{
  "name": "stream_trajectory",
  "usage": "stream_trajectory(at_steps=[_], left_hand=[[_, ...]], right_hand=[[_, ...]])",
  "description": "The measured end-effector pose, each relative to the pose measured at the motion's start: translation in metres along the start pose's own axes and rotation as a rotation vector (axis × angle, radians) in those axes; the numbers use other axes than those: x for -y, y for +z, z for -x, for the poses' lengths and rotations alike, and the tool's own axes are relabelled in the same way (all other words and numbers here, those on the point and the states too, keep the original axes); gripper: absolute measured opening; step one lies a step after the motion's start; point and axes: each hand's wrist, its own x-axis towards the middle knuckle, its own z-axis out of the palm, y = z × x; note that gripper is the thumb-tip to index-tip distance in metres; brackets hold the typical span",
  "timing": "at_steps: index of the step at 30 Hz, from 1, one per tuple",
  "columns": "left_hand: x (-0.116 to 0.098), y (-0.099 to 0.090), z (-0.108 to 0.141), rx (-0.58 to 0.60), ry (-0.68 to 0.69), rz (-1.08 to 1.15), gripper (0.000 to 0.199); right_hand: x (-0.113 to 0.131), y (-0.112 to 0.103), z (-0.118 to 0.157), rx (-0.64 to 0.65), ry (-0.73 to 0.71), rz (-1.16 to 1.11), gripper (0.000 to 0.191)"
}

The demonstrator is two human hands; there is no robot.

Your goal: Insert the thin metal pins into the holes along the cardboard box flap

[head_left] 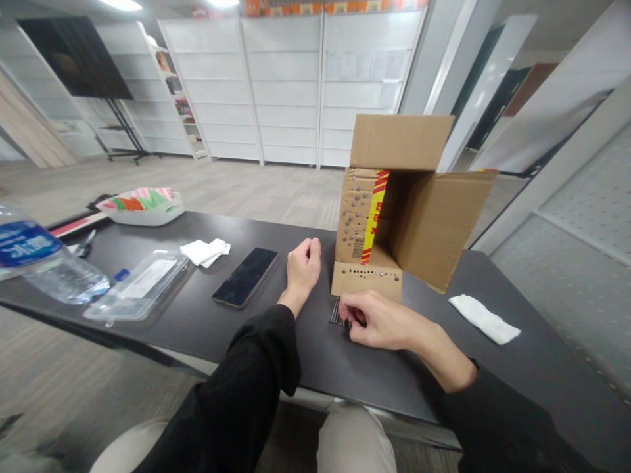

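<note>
On the dark table, my left hand point(303, 266) rests with its fingers curled closed, between the phone and the box; what it holds, if anything, is hidden. My right hand point(377, 320) is at several thin metal screws or nails point(336, 313) lying in front of the box, its fingers bent down over their right end. Its fingertips are partly hidden. An open cardboard box point(345, 197) stands on its side behind them, flaps spread. Several metal heads dot its left face, and its lower flap point(367, 281) has rows of small holes.
A black phone point(246, 277) lies left of my left hand. Farther left are white papers point(204, 251), a clear plastic case point(145, 286), a water bottle point(54, 263) and a white basket point(142, 209). A folded white tissue point(484, 318) lies right of the box.
</note>
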Motion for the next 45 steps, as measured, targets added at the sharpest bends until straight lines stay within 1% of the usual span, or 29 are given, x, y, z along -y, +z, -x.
stream_trajectory(at_steps=[6, 29, 45], left_hand=[[-0.0009, -0.0004, 0.0001, 0.005, -0.008, -0.017, 0.043], [0.0011, 0.0006, -0.0003, 0.011, -0.013, -0.012, 0.044], [-0.0006, 0.0000, -0.0004, 0.010, -0.016, -0.011, 0.043]], right_hand=[[0.0005, -0.0023, 0.0014, 0.023, 0.042, -0.001, 0.018], [-0.0013, -0.0002, -0.0002, 0.013, 0.009, -0.041, 0.016], [-0.0020, 0.0004, -0.0005, 0.003, -0.005, -0.019, 0.020]])
